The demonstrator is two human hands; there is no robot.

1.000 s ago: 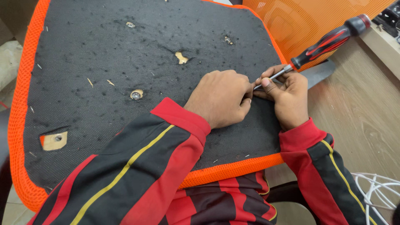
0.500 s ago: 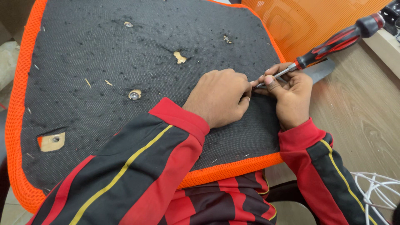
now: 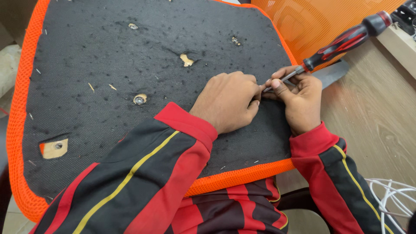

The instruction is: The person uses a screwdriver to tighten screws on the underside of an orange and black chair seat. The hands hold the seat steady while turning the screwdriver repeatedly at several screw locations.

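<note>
An upturned chair seat (image 3: pixel 130 65), covered in black fabric with an orange mesh border, lies in front of me. My left hand (image 3: pixel 227 102) rests knuckles-up on the fabric near its right side, fingers curled at the screwdriver's tip. My right hand (image 3: pixel 299 99) pinches the metal shaft of a screwdriver (image 3: pixel 342 41) with a red and black handle, which slants up to the right. The tip is hidden between my fingers. Both sleeves are red and black striped.
Metal screw inserts (image 3: pixel 139 99) and torn spots showing wood (image 3: pixel 55 148) dot the seat's underside. An orange mesh chair back (image 3: pixel 312 21) stands at the upper right. Wooden floor (image 3: pixel 381 112) lies to the right, with white cables (image 3: pixel 394 199) at the lower right corner.
The screwdriver handle has swung slightly higher and to the right, then settled. Both hands stay at the same spot on the seat.
</note>
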